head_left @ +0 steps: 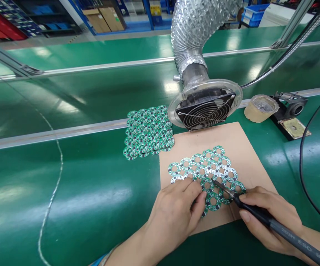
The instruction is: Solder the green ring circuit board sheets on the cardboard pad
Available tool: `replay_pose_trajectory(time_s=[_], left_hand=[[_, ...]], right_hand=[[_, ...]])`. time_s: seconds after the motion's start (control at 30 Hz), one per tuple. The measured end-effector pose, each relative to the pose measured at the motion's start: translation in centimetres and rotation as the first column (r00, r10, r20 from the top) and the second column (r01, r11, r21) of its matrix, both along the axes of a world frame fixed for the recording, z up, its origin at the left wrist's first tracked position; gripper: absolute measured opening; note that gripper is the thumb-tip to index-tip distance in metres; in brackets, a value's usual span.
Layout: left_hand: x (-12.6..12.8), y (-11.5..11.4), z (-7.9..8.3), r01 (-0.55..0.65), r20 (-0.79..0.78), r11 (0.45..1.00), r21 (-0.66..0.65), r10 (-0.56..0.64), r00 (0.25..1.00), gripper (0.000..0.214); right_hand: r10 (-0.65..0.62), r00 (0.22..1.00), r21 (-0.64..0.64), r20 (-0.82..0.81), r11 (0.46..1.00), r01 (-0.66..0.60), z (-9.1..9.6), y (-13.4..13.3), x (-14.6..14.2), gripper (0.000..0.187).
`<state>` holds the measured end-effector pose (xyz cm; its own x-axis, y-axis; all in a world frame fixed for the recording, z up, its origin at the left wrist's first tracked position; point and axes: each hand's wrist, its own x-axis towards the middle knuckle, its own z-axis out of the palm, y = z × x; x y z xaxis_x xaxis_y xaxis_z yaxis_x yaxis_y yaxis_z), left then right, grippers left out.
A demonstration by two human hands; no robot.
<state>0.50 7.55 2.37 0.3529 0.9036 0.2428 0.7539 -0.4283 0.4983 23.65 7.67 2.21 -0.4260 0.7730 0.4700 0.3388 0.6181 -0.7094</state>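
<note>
A panel of joined ring-shaped green circuit boards [213, 200] lies on a flat piece of cardboard [229, 135]. My left hand [178, 205] rests over the panel's near left part with its fingers curled and the thumb close to the index finger. Whatever it may pinch is hidden. In my right hand [273, 218] is a soldering iron [259, 215], gripped like a pen. Its tip points left and reaches the middle of the panel, beside my left fingertips. Whether the tip touches a board I cannot tell.
A stack of similar board panels [148, 131] sits left of the cardboard. Over its far edge hangs a fume extractor fan [208, 112] on a foil duct [189, 35]. A round tub [261, 108] and an iron stand with sponge [293, 127] stand right; a black cable [301, 162] curves there.
</note>
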Motion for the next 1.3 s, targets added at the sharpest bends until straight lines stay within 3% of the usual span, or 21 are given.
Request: replay_pose_trajectory(time_s=[0.57,0.8,1.0,1.13,1.3], left_hand=[[0.2,0.2,-0.3,-0.007,-0.004,1.000,-0.009,0.007,1.000,0.025],[-0.6,0.8,1.0,-0.070,-0.008,0.993,-0.093,0.070,0.998,0.023],[-0.3,1.6,1.0,-0.054,0.001,0.997,0.051,0.054,0.999,0.022],[-0.7,1.1,-0.1,-0.054,0.030,0.996,0.068,0.052,0.998,0.014],[-1.5,0.3,-0.3,0.008,0.049,0.996,0.088,-0.012,0.999,0.007]], right_hand=[[-0.009,1.000,-0.003,0.010,1.000,0.009,0.1,0.0,0.0,0.029],[-0.074,0.997,-0.093,-0.002,0.993,0.073,0.8,1.1,1.2,0.024],[-0.056,0.998,-0.132,0.007,0.990,0.057,0.6,3.6,0.6,0.020],[-0.069,0.997,-0.164,0.019,0.984,0.071,0.1,3.7,0.5,0.019],[0.010,1.000,-0.172,-0.027,0.985,-0.015,0.0,3.2,0.7,0.025]])
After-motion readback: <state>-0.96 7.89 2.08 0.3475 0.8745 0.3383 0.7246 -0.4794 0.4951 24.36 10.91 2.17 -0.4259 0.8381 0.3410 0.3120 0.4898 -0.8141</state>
